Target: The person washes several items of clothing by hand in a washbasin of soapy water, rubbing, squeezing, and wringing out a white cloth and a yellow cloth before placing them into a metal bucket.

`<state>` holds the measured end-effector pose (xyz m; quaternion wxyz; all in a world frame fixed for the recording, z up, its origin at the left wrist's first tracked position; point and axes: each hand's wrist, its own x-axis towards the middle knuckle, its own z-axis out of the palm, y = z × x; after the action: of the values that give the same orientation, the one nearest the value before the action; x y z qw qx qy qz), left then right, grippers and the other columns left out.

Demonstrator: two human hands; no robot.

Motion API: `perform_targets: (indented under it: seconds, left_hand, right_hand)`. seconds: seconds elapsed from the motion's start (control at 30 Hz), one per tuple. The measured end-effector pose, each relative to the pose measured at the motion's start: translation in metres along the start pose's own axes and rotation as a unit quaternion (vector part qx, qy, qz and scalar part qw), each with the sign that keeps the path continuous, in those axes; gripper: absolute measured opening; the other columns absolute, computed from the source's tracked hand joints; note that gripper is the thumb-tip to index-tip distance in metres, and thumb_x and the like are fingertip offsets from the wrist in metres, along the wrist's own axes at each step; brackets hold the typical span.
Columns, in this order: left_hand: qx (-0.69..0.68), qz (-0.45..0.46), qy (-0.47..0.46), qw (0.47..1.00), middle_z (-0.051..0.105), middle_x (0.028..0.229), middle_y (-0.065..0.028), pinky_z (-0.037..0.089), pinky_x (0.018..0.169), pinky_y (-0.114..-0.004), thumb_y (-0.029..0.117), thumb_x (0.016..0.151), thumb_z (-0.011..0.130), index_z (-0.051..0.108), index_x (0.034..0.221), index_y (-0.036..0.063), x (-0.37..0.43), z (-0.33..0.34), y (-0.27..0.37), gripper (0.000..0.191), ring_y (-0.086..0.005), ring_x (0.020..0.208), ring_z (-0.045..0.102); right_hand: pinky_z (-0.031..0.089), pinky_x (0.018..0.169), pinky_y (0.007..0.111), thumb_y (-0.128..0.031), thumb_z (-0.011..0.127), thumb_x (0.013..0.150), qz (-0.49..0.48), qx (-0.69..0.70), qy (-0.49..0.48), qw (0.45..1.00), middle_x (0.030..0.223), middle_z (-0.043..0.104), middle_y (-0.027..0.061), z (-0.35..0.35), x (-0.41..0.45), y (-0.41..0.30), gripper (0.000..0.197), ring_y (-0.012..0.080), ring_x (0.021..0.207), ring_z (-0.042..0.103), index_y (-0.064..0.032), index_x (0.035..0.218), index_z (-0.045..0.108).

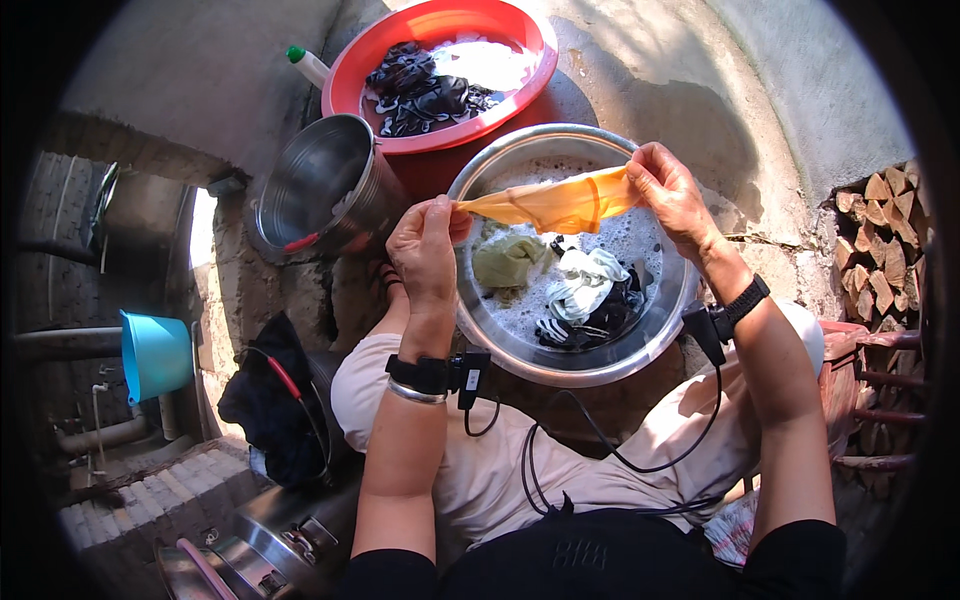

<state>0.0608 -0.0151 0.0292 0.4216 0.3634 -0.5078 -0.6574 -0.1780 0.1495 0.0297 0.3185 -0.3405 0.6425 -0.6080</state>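
A yellow-orange piece of cloth is stretched between my two hands above a metal basin. My left hand pinches its narrow, gathered end near the basin's left rim. At the other end, my right hand grips the wider part between thumb and fingers. Below the cloth, the basin holds sudsy water. In it lie an olive-green cloth, a white garment and dark garments, one with black and white stripes.
Beyond the basin stands a red plastic tub with soapy dark clothes. A green-capped bottle leans beside it. To the left are a metal bucket, dark cloth over a container and a blue bucket. Firewood is stacked right.
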Motion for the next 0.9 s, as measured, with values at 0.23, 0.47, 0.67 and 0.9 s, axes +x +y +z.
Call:
perform_targets:
  seconds: [0.23,0.47,0.67,0.9]
  left_hand:
    - [-0.036,-0.034,-0.121,0.991,0.053,0.128,-0.0193,0.040,0.102,-0.031,0.005,0.085,0.063,0.051,0.129,-0.0037,0.019,0.042,-0.011,0.047,-0.0226,0.121,0.051]
    - [-0.021,-0.149,-0.063,0.987,0.057,0.118,-0.0087,0.040,0.094,-0.030,0.012,0.089,0.060,0.048,0.132,0.0029,0.012,0.029,0.010,0.046,-0.0149,0.109,0.053]
    - [0.010,-0.166,-0.053,0.985,0.059,0.114,-0.0061,0.043,0.091,-0.028,0.010,0.090,0.056,0.055,0.125,0.0023,0.005,0.020,0.014,0.036,-0.0131,0.104,0.055]
    - [0.006,-0.201,-0.070,0.977,0.059,0.114,-0.0059,0.043,0.090,-0.028,0.010,0.091,0.056,0.056,0.123,0.0038,0.001,0.032,-0.002,0.033,-0.0135,0.104,0.055]
  right_hand:
    - [0.047,0.072,0.025,-0.013,0.061,0.089,-0.012,-0.142,0.126,0.982,0.081,0.059,0.0017,-0.032,0.054,0.067,0.014,0.0111,0.075,0.055,-0.0028,0.098,0.058]
    - [0.048,0.085,0.040,-0.018,0.065,0.077,0.169,-0.441,0.021,0.881,0.100,0.064,0.0214,-0.043,0.030,0.183,0.030,0.0349,0.097,0.061,-0.0081,0.106,0.066]
    - [0.045,0.090,0.045,-0.022,0.060,0.081,0.126,-0.561,-0.049,0.816,0.107,0.063,0.0153,0.000,0.018,0.237,0.042,0.0359,0.106,0.055,-0.0215,0.122,0.059]
    - [0.051,0.076,0.045,-0.014,0.057,0.080,0.234,-0.504,0.019,0.831,0.099,0.068,0.0091,-0.019,0.016,0.284,0.032,0.0308,0.086,0.064,-0.0212,0.110,0.066]
